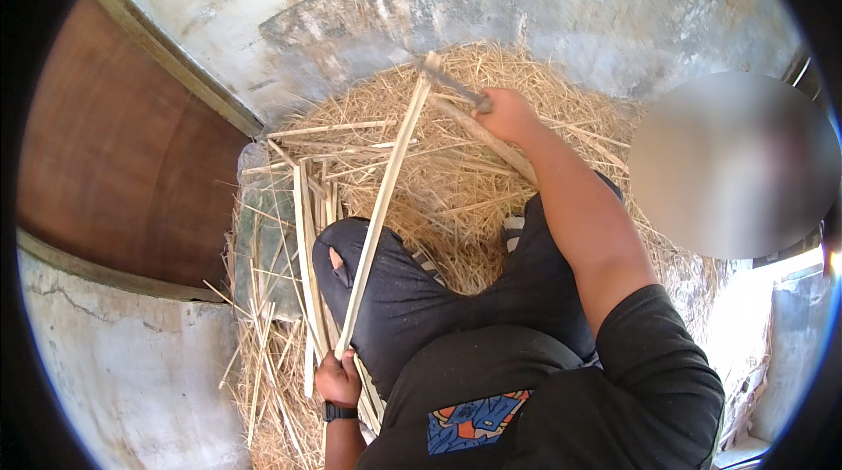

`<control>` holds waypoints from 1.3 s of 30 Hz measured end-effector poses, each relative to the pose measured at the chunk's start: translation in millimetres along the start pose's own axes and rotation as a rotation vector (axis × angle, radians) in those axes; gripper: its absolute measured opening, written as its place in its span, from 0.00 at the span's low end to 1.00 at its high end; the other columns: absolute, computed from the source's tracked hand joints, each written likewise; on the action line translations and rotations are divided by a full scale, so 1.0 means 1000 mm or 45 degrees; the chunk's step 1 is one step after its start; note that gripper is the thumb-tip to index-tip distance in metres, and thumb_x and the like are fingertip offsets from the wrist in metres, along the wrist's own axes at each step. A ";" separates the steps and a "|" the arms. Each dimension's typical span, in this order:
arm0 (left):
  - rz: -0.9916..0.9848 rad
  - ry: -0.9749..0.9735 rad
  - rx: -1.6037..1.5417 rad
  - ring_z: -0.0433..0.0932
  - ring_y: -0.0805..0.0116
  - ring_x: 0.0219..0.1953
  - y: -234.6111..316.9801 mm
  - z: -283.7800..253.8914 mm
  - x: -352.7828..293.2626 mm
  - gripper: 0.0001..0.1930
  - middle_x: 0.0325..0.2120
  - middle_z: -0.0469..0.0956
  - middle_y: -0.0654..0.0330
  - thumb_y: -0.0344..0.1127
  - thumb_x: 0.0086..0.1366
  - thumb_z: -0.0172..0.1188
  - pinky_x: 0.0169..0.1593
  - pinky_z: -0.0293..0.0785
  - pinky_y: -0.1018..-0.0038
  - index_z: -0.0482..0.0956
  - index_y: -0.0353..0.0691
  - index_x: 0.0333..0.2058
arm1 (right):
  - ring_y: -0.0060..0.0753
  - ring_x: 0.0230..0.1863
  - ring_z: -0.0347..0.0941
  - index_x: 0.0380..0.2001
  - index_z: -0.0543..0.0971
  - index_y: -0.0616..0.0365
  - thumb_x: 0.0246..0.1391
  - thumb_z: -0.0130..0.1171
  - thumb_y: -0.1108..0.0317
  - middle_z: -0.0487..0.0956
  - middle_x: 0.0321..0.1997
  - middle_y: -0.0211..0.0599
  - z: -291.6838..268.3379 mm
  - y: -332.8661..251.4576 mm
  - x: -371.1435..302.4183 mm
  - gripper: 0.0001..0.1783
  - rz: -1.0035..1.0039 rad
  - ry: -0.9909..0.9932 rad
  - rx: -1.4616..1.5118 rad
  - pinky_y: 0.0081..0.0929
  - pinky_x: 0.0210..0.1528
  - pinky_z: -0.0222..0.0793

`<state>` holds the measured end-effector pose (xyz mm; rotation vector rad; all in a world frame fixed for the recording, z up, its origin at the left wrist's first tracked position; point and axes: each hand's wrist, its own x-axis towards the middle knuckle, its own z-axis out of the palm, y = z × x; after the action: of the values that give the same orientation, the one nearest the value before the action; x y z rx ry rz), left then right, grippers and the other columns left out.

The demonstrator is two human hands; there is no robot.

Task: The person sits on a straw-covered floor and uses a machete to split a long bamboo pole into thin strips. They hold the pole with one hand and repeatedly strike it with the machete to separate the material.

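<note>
My left hand [339, 378], with a black watch on its wrist, is closed round the lower end of a long pale bamboo strip [383, 198]. The strip slants up and away from me across my left knee. In my right hand [509, 115] is a knife [459, 87], held by its handle. Its dark, slightly blurred blade points left and meets or crosses the strip near the far end; whether it cuts in cannot be made out. Just below that end lies a thick brownish pole [491, 138], sloping toward my right knee.
Dry shavings [456, 233] cover the floor between and beyond my legs. Several pale strips [307, 242] lean beside my left knee. A brown door panel [132, 154] stands at the left, a stained wall [491, 5] ahead. At the right is a blurred patch.
</note>
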<state>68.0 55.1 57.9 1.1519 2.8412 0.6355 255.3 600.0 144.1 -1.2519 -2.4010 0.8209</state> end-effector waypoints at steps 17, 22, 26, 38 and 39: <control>0.049 0.027 -0.216 0.81 0.40 0.26 0.009 -0.002 0.007 0.14 0.21 0.80 0.43 0.43 0.68 0.64 0.31 0.75 0.55 0.82 0.35 0.33 | 0.39 0.41 0.82 0.40 0.84 0.53 0.59 0.62 0.59 0.85 0.37 0.39 0.002 -0.016 0.002 0.12 0.194 -0.031 -0.203 0.42 0.42 0.78; 0.036 -0.181 -0.395 0.79 0.54 0.22 0.003 -0.010 0.016 0.20 0.19 0.78 0.49 0.48 0.72 0.60 0.30 0.73 0.63 0.81 0.32 0.34 | 0.26 0.22 0.71 0.38 0.79 0.61 0.57 0.70 0.62 0.75 0.22 0.30 -0.001 0.012 0.013 0.15 0.396 0.127 1.385 0.29 0.26 0.70; 0.086 -0.228 -0.459 0.76 0.55 0.20 -0.008 -0.013 0.022 0.22 0.16 0.75 0.50 0.50 0.72 0.59 0.28 0.71 0.63 0.81 0.33 0.31 | 0.17 0.19 0.62 0.33 0.72 0.52 0.57 0.72 0.62 0.67 0.18 0.19 -0.023 -0.010 -0.002 0.16 0.355 0.258 1.693 0.21 0.23 0.62; 0.106 -0.259 -0.360 0.76 0.51 0.18 -0.004 -0.025 0.023 0.23 0.16 0.74 0.48 0.52 0.70 0.61 0.26 0.69 0.62 0.81 0.33 0.29 | 0.18 0.20 0.62 0.38 0.76 0.58 0.57 0.71 0.62 0.69 0.20 0.21 -0.030 0.000 0.000 0.15 0.252 0.286 1.565 0.22 0.24 0.61; 0.117 -0.252 -0.359 0.76 0.51 0.18 -0.005 -0.025 0.023 0.24 0.15 0.74 0.48 0.52 0.70 0.61 0.26 0.69 0.63 0.81 0.33 0.29 | 0.18 0.19 0.62 0.37 0.76 0.57 0.57 0.70 0.62 0.69 0.20 0.21 -0.029 0.001 0.002 0.15 0.235 0.268 1.574 0.22 0.24 0.61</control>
<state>43.8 58.1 82.1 1.2241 2.4522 0.8424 270.1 612.0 166.2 -0.9031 -1.1373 1.7062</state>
